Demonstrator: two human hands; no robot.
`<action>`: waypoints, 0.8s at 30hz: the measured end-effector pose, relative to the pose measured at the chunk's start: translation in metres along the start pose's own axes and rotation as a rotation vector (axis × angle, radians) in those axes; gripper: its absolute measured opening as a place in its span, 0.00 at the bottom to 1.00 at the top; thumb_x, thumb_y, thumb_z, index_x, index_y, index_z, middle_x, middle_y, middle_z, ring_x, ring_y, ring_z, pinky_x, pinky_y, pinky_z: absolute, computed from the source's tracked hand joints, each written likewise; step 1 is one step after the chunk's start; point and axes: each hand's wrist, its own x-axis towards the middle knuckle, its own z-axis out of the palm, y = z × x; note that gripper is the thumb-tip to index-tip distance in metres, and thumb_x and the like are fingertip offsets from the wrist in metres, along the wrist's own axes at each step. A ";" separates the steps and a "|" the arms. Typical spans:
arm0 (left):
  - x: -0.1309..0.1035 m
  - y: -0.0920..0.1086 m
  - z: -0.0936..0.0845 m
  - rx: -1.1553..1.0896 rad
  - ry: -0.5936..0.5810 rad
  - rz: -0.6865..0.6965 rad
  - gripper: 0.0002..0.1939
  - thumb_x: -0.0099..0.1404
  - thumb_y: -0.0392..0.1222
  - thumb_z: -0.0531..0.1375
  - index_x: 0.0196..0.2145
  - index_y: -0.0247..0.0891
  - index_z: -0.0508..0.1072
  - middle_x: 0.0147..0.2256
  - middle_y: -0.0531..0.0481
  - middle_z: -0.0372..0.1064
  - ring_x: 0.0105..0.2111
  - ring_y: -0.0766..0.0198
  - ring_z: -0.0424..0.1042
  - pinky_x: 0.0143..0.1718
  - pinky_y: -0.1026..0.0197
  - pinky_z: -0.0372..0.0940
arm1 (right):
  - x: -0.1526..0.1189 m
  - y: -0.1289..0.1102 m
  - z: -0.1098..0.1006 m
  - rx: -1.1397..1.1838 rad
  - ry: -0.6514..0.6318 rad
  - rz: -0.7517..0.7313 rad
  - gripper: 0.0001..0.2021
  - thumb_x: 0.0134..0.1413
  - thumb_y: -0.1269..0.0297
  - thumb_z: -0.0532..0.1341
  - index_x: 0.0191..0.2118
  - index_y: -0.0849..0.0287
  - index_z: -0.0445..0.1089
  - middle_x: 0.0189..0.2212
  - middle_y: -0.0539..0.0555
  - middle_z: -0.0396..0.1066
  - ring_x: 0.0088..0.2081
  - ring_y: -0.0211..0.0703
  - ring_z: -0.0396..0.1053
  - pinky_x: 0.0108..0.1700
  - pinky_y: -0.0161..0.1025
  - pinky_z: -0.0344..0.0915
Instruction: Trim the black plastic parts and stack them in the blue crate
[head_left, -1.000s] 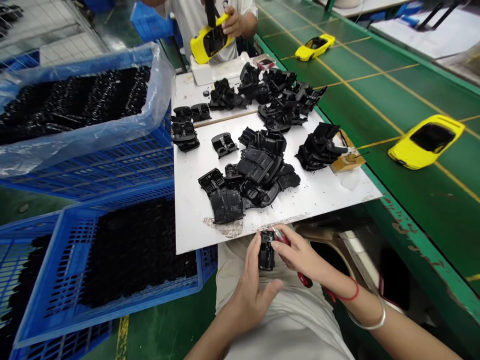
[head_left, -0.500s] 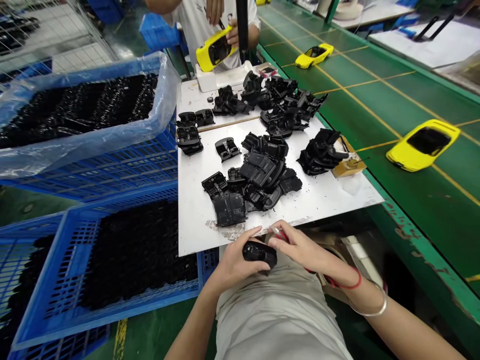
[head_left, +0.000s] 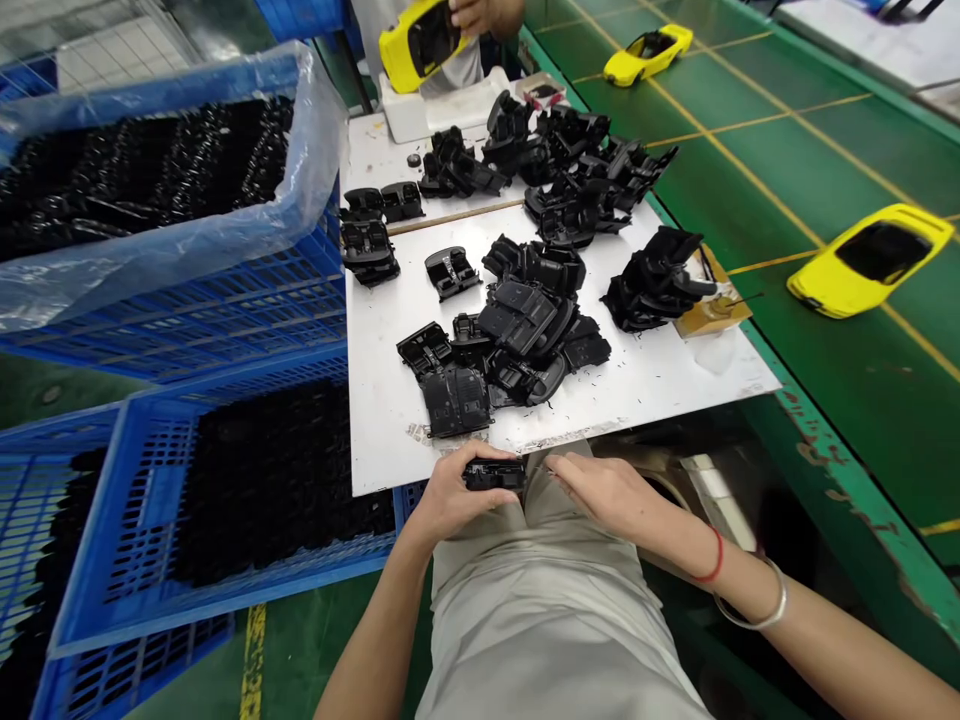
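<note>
My left hand (head_left: pixel 455 492) grips a small black plastic part (head_left: pixel 495 474) between thumb and fingers, just off the table's front edge. To its right, above my lap, my right hand (head_left: pixel 600 488) has its fingers bent and close together; whatever they may hold is hidden. A heap of black moulded parts (head_left: pixel 517 318) lies on the white table (head_left: pixel 382 400) beyond my hands. One black part (head_left: pixel 451 272) sits apart, left of the heap's back. A stack of black parts (head_left: pixel 651 285) stands to the right.
Blue crates (head_left: pixel 97 570) with black parts stand at the left, one lined with clear plastic (head_left: pixel 315 130). A green conveyor (head_left: pixel 750 180) at the right carries yellow toy cars (head_left: pixel 870 262). Across the table a person's hand (head_left: pixel 480 15) holds a yellow car body (head_left: pixel 420 45).
The black part in my left hand has turned to show another side. The red and silver tool seen at my right hand is no longer visible. The view has shifted slightly.
</note>
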 end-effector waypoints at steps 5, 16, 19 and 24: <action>0.001 -0.001 -0.001 -0.001 -0.008 0.023 0.19 0.53 0.46 0.72 0.41 0.38 0.76 0.42 0.44 0.78 0.43 0.55 0.77 0.46 0.56 0.70 | 0.005 0.000 0.004 -0.155 0.010 -0.092 0.11 0.64 0.76 0.46 0.43 0.62 0.64 0.25 0.48 0.63 0.22 0.37 0.58 0.23 0.37 0.46; 0.001 -0.004 0.002 0.042 -0.023 -0.012 0.19 0.55 0.48 0.71 0.42 0.38 0.76 0.42 0.44 0.78 0.42 0.54 0.77 0.44 0.56 0.71 | 0.008 -0.002 0.006 -0.197 -0.054 -0.094 0.13 0.59 0.81 0.47 0.44 0.62 0.64 0.24 0.49 0.63 0.22 0.37 0.58 0.22 0.37 0.44; 0.001 -0.005 0.003 0.033 -0.017 -0.015 0.19 0.55 0.48 0.71 0.41 0.38 0.76 0.42 0.44 0.78 0.42 0.54 0.78 0.44 0.56 0.71 | 0.008 -0.002 0.007 -0.207 -0.052 -0.100 0.14 0.59 0.81 0.46 0.44 0.63 0.64 0.24 0.49 0.63 0.22 0.38 0.59 0.22 0.38 0.45; 0.001 -0.005 0.003 0.021 -0.014 -0.020 0.18 0.55 0.47 0.71 0.41 0.38 0.75 0.42 0.44 0.78 0.42 0.54 0.77 0.45 0.56 0.70 | 0.008 -0.002 0.007 -0.219 -0.033 -0.114 0.13 0.59 0.81 0.47 0.43 0.64 0.64 0.25 0.49 0.64 0.22 0.38 0.59 0.23 0.37 0.45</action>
